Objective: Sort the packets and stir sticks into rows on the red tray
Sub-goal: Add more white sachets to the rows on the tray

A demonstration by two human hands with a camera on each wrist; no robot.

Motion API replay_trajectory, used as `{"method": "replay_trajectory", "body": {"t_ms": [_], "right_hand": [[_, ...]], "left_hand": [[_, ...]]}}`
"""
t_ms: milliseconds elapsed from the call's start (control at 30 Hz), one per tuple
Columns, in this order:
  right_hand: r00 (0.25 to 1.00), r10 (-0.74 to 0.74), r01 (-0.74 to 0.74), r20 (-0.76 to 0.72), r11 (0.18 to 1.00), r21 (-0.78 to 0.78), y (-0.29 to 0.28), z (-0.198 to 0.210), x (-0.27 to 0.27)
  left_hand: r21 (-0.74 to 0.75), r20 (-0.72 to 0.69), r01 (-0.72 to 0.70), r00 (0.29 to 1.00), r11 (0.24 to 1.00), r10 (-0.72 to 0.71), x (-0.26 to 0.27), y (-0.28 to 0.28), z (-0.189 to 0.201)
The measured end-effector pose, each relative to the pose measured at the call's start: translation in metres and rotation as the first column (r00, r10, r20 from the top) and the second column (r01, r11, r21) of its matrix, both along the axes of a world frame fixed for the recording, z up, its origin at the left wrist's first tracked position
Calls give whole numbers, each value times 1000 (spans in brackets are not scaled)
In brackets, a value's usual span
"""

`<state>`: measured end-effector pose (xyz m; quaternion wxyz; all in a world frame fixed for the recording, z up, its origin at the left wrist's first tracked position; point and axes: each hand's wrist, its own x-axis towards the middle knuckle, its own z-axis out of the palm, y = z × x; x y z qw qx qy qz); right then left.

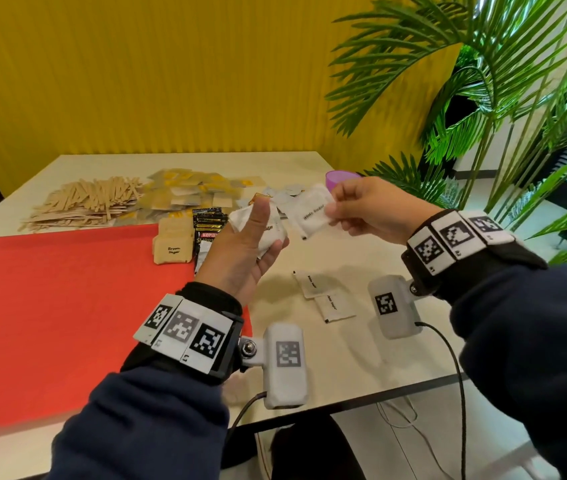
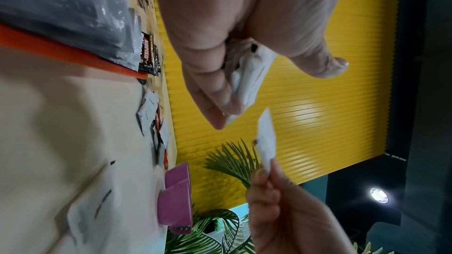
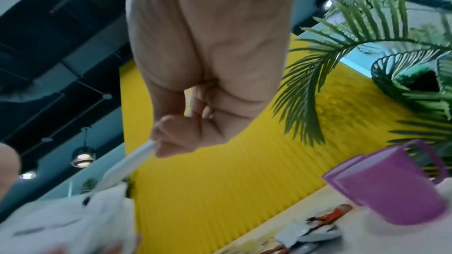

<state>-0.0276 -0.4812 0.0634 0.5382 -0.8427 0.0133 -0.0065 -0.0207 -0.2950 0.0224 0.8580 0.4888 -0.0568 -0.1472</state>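
My left hand (image 1: 258,233) is raised above the tray's right edge and grips a small stack of white sugar packets (image 1: 268,230), thumb up; the same stack (image 2: 247,78) shows in the left wrist view. My right hand (image 1: 355,209) pinches one white sugar packet (image 1: 311,211) by its right end, close to the stack but apart from it. That packet appears edge-on (image 3: 129,163) in the right wrist view. Two more white packets (image 1: 323,294) lie on the table below. On the red tray (image 1: 67,306), brown sugar packets (image 1: 171,244) and black Kopiko packets (image 1: 207,226) sit at its far right.
A heap of wooden stir sticks (image 1: 88,202) and a pile of yellow and clear packets (image 1: 188,192) lie at the back of the table. A purple cup (image 1: 341,178) stands behind my right hand. Palm leaves (image 1: 483,98) hang at the right. The table's front edge (image 1: 379,400) is near.
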Motion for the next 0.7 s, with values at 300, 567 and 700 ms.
{"method": "replay_trajectory", "body": {"t_ms": [300, 567, 700], "right_hand": [[993, 118, -117, -4, 985, -126, 44, -12, 3], [952, -34, -198, -303, 685, -701, 24, -41, 17], [901, -80, -345, -427, 466, -815, 26, -60, 19]], "left_hand": [[40, -42, 15, 999, 999, -13, -2, 0, -2], [20, -50, -30, 998, 999, 31, 2, 5, -4], [23, -56, -8, 998, 1000, 9, 2, 4, -4]]}}
